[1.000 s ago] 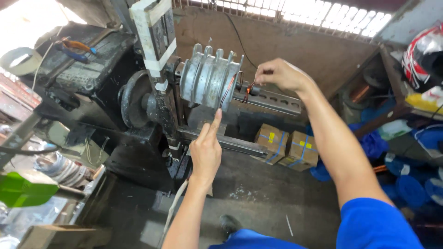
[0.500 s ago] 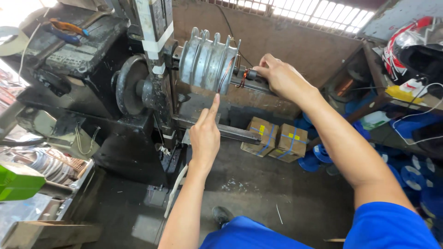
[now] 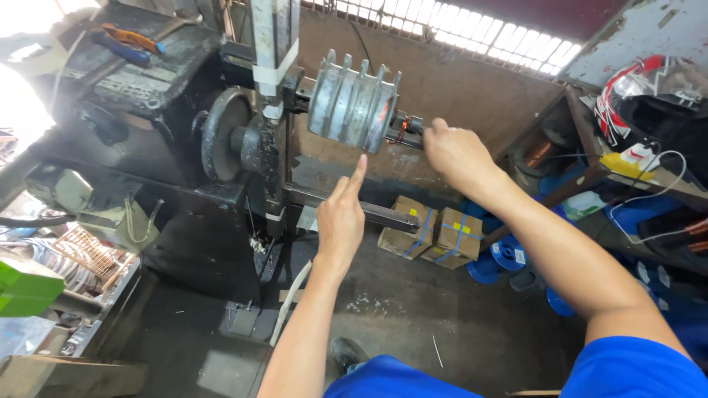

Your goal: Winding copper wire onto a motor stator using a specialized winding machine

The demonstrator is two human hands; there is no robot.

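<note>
Both of my hands are up at the grey, ribbed metal winding former (image 3: 355,101), which sits on a horizontal shaft of the dark machine (image 3: 221,140), its long axis running left to right and tilted slightly down toward my right. My left hand (image 3: 341,220) has its forefinger stretched up just under the ribs, other fingers curled; my right hand (image 3: 456,152) pinches something small at the shaft end, hidden. If the former turned, I judge that fingertip could catch between ribs
</note>
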